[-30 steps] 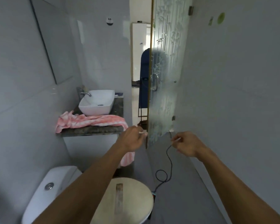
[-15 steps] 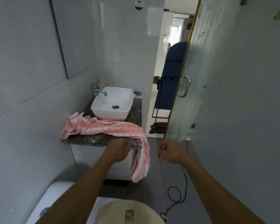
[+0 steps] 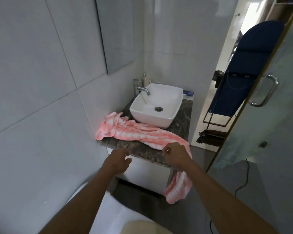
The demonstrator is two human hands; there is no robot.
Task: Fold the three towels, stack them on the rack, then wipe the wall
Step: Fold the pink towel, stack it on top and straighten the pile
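- We see one towel [image 3: 142, 133], pink with a white pattern, lying rumpled across the front of the counter [image 3: 184, 119]; one end is bunched against the tiled wall [image 3: 41, 98] on the left, and the other end hangs over the counter's front right corner toward the floor [image 3: 269, 191].
- We count one towel only in this view.
- Our two hands are both stretched out toward the counter's front edge.
- Our right hand [image 3: 175, 153] is at the spot where the towel goes over the edge, its fingers curled and touching the cloth; we cannot tell whether they actually pinch it. A thin pale thing shows at the fingertips, too small to name.
- Our left hand [image 3: 118, 160] is just below the counter's front edge, apart from the towel, with its fingers loosely spread and holding nothing.
- One white basin [image 3: 156, 105] stands on the counter behind the towel, with one metal tap [image 3: 140, 88] at its back left corner.
- One mirror [image 3: 118, 31] hangs on the wall above the counter.
- One small pale bottle [image 3: 145, 81] stands behind the tap, and one blue thing [image 3: 188, 93] lies at the counter's far right corner.
- One glass door [image 3: 269, 115] with one metal handle [image 3: 267, 92] stands open on the right.
- One dark blue padded frame [image 3: 243, 73] shows through the doorway.
- One black cable [image 3: 242, 184] trails over the floor at the right.
- One white toilet [image 3: 117, 215] is below our arms.
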